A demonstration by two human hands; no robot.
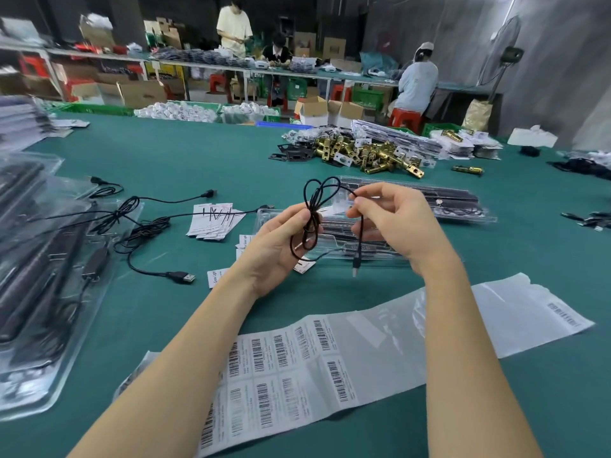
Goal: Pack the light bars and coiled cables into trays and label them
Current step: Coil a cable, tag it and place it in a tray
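Cable [312, 223] (black, looped) | left hand [281, 246] holds | right hand [390, 223] pinches

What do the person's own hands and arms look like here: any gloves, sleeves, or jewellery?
Both are bare. The left hand and right hand wear no gloves, and no rings show on the visible fingers. Both forearms are uncovered from wrist to the bottom edge of the head view, so no sleeve is seen. No watch, bracelet or wrist strap appears on either wrist. No markings are visible.

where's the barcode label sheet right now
In the head view, the barcode label sheet lies flat on the green table, nearest the camera, under both forearms, below the clear tray.
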